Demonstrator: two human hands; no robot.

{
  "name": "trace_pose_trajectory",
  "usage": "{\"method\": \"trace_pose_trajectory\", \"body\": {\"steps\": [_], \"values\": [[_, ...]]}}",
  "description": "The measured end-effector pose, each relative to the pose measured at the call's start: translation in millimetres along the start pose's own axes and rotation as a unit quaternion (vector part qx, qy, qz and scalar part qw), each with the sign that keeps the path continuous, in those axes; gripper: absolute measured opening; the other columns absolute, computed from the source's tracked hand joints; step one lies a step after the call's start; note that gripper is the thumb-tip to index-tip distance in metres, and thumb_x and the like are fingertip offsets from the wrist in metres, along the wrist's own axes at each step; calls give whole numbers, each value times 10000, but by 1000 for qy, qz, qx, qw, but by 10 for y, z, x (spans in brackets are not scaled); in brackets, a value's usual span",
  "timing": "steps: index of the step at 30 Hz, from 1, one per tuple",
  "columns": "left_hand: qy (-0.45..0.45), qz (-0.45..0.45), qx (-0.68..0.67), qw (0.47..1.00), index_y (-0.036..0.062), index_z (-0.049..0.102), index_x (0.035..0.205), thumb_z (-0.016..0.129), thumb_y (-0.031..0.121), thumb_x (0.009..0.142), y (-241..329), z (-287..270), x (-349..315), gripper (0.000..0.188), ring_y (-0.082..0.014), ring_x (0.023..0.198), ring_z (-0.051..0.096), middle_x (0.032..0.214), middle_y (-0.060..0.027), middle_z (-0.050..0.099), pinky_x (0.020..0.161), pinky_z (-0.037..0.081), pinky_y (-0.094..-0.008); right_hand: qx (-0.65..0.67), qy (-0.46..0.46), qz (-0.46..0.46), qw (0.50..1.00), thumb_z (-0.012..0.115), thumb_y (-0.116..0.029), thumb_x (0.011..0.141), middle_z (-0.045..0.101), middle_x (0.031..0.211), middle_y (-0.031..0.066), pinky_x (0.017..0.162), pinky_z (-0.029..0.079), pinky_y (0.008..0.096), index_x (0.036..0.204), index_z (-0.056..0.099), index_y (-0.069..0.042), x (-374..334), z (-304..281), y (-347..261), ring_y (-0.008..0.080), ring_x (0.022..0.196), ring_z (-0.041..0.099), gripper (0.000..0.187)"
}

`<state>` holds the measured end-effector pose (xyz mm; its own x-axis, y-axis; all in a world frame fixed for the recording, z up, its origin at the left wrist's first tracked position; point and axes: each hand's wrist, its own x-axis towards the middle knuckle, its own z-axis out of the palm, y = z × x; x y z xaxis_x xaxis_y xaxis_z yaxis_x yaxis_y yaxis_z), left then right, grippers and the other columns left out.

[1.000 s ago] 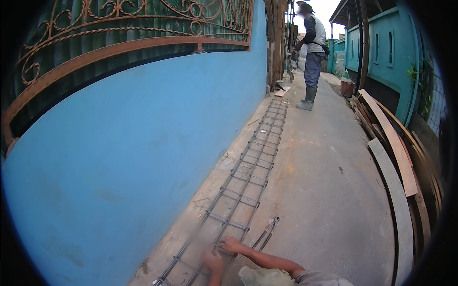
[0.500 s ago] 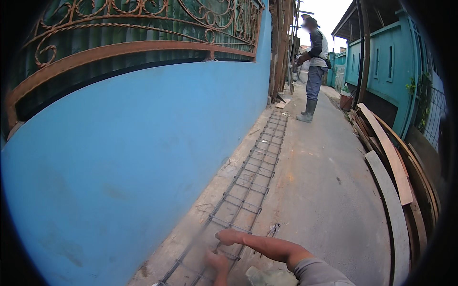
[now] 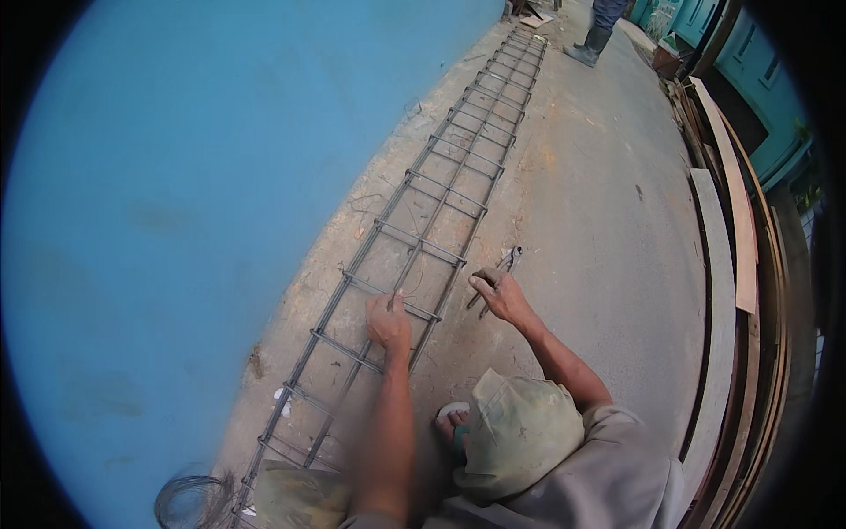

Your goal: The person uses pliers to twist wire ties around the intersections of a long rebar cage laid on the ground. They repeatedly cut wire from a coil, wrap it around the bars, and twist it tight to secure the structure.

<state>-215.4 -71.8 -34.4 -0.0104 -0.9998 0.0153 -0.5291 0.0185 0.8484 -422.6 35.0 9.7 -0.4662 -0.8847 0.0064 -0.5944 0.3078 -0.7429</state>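
Observation:
A long cage of steel reinforcing bars (image 3: pixel 451 187) with square cross ties lies on the ground along the blue wall. My left hand (image 3: pixel 389 323) is closed over its middle bar, pinching a thin tie wire (image 3: pixel 421 273) that curves up from the fingertips. To the right of the cage, my right hand (image 3: pixel 500 295) hovers with loosely bent fingers apart and nothing visible in them. Right beside it are pincers (image 3: pixel 508 259) on the concrete, their handles partly behind the hand.
A blue wall (image 3: pixel 203 176) borders the left. Long boards (image 3: pixel 727 291) are stacked along the right. A coil of thin wire (image 3: pixel 192 501) lies at lower left. Another person's boots (image 3: pixel 589 46) stand on the path (image 3: pixel 608 229) near the cage's far end.
My view has tilted down. My right hand has left the bars and moved right, to the pincers. My left hand stays at the cage, now with a wire showing at its fingertips.

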Motion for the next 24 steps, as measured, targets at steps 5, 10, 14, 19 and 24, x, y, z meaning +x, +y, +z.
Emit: {"method": "trace_pose_trajectory", "body": {"steps": [5,10,14,19,24], "values": [[-67,-41,-18,997,15,713,1001,703,244,864,149,-232,-16,267,-304,932,638,1015,-140,651,828,466,-382,-295,-43,257,919,489,-653,902,668,956,301,796,515,500,946,665,56,-221,-240,946,441,940,653,731],[-174,-99,-137,970,-35,634,1157,679,195,886,-302,-202,252,359,-257,1050,645,1108,-162,675,836,489,-355,-295,12,253,921,581,-667,827,680,943,279,764,530,505,989,653,62,104,156,810,438,901,670,750],[-260,-232,-214,912,-52,603,1189,619,204,942,-422,-316,575,356,-228,999,681,1083,-154,690,703,511,-323,-245,22,273,930,693,-443,795,684,922,274,763,533,506,958,654,50,246,225,840,440,892,670,521],[-357,-242,-199,880,-58,601,1188,552,266,989,-192,-258,611,384,-177,771,690,994,-135,698,543,466,-274,-101,38,156,982,660,-136,785,690,846,199,652,543,395,899,612,29,107,-11,1398,324,738,699,207],[-361,-215,-181,889,-47,609,1185,525,340,996,-578,-277,647,439,-163,643,644,981,-102,712,474,419,-267,224,-102,189,951,563,-14,832,681,839,88,630,516,313,921,596,-15,121,-123,416,202,663,666,95]]}}
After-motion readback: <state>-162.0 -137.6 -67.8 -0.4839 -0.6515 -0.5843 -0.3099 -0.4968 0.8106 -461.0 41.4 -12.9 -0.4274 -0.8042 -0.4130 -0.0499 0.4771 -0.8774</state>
